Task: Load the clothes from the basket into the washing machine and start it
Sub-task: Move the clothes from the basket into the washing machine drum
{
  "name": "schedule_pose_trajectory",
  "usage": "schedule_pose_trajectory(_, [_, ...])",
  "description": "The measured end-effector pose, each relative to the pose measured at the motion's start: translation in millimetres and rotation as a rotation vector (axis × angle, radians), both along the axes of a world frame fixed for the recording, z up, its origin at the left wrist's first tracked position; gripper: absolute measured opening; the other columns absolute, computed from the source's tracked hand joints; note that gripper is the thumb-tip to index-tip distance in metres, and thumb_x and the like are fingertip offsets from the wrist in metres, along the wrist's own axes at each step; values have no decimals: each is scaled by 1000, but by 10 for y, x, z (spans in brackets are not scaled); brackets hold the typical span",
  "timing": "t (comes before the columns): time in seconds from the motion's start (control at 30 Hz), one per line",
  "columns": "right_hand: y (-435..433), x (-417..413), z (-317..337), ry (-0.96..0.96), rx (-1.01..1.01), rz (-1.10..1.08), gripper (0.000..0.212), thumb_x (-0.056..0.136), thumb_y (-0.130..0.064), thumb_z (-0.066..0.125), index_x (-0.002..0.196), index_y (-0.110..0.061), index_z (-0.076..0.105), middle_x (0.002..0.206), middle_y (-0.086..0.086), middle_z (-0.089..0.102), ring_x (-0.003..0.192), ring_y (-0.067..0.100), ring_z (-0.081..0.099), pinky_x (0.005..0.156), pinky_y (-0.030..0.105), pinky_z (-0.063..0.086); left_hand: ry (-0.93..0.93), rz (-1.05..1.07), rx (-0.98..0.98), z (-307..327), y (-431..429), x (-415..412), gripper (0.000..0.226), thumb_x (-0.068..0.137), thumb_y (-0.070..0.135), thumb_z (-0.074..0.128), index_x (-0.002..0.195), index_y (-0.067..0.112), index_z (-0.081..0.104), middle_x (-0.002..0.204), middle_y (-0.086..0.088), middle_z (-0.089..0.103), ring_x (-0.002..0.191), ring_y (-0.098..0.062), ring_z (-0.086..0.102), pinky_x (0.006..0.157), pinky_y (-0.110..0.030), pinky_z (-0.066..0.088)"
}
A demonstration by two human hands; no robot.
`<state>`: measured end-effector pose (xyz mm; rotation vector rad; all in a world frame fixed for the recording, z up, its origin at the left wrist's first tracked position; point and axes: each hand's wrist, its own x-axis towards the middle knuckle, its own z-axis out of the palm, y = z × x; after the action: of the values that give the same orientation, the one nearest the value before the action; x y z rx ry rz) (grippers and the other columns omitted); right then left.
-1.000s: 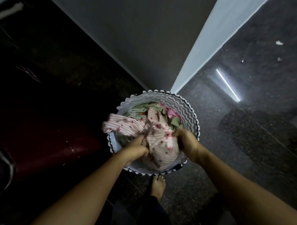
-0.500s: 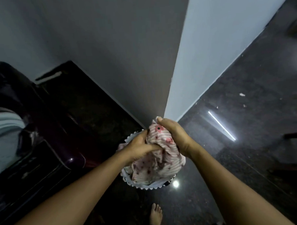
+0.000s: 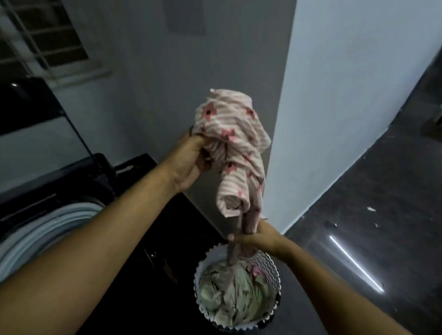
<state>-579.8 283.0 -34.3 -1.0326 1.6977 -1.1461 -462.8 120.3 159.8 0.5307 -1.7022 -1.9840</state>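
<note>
Our left hand [image 3: 189,163] is clenched round the upper bunch of the pink striped garment [image 3: 235,146], high above the basket [image 3: 269,262]. Our right hand [image 3: 256,238] pinches the garment's twisted lower part just above the basket's rim. The garment hangs stretched between our two hands, and its tail trails down into the basket among the green clothes [image 3: 233,293] lying there. The basket stands on the dark polished floor [image 3: 381,198], near the foot of the pale wall corner [image 3: 339,111] behind it. Left of the basket we see the washing machine [image 3: 40,226], its lid [image 3: 22,112] raised and its pale round opening uncovered. Right of the basket the floor runs open, with a bright streak of light [image 3: 355,262] reflected on it. A barred window [image 3: 32,36] sits high up, left of the basket.
</note>
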Motion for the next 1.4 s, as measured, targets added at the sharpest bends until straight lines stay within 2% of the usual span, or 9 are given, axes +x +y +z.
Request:
schedule_pose_trajectory(0.2, [-597, -7, 593, -113, -178, -292, 47, 99, -60, 50, 141, -40, 53, 145, -10, 56, 132, 17, 55, 112, 47, 45, 55, 59, -88, 571, -279, 441, 28, 83, 13, 57, 59, 20, 70, 57, 8, 58, 52, -6, 54, 60, -23, 50])
schedule_pose_trajectory(0.3, [-797, -66, 1070, -207, -301, -328, 43, 93, -43, 62, 131, -24, 65, 127, 7, 70, 119, 30, 66, 102, 51, 52, 79, 169, -52, 581, -539, 801, 4, 70, 20, 71, 69, 19, 66, 65, 1, 56, 57, -12, 54, 63, -28, 52])
schedule_pose_trajectory(0.47, [-1170, 137, 1694, -71, -342, -453, 46, 88, -36, 70, 125, -12, 58, 116, 8, 70, 109, 28, 69, 90, 44, 59, 199, 182, 104, 685, -936, 1382, 30, 63, 20, 70, 91, 17, 63, 90, -8, 55, 83, -21, 56, 83, -40, 49])
schedule_pose_trajectory(0.57, [-1478, 528, 1897, -241, -291, -227, 37, 102, -39, 56, 126, -13, 66, 119, 12, 73, 112, 30, 70, 93, 45, 58, 280, 205, 138, 858, -1103, 1688, 15, 75, 19, 67, 88, 16, 73, 88, -5, 64, 86, -19, 61, 102, -44, 43])
schedule_pose_trajectory(0.73, [-2052, 1344, 2253, -550, -292, 55, 48, 105, -36, 42, 132, -3, 63, 130, 22, 66, 114, 34, 67, 98, 51, 54, 275, 311, 65, 957, -1494, 2316, 63, 102, 11, 35, 56, 22, 76, 55, 10, 65, 56, -5, 65, 73, -31, 51])
schedule_pose_trajectory(0.97, [-3003, 2382, 2408, -603, -211, 103, 49, 107, -38, 34, 117, -7, 70, 117, 18, 73, 102, 31, 71, 93, 46, 55, 265, 561, 125, 702, -2134, 3523, 18, 85, 22, 59, 89, 23, 77, 88, 0, 73, 87, -17, 66, 85, -38, 52])
schedule_pose_trajectory(1.13, [-3690, 3146, 2273, -452, -85, 96, 44, 110, -26, 34, 134, 2, 57, 136, 27, 60, 119, 37, 62, 107, 51, 46, 170, 701, 166, 356, -2507, 4269, 32, 80, 37, 66, 108, 23, 68, 108, -3, 70, 96, -18, 66, 89, -38, 52])
schedule_pose_trajectory(1.27, [-3981, 3538, 1884, -382, -8, 146, 36, 108, -29, 39, 97, -13, 70, 85, 6, 76, 71, 18, 73, 64, 32, 56, 41, 751, 191, -95, -2757, 4631, 16, 100, 30, 58, 103, 20, 71, 94, 0, 78, 84, -17, 73, 77, -33, 61])
schedule_pose_trajectory(1.4, [-4173, 3700, 1339, -186, 127, 210, 26, 102, -26, 53, 95, -6, 69, 85, 21, 70, 69, 32, 67, 54, 33, 55, -207, 750, 164, -662, -2906, 4795, 6, 93, 19, 66, 91, 16, 70, 74, 4, 75, 71, -19, 70, 60, -25, 54])
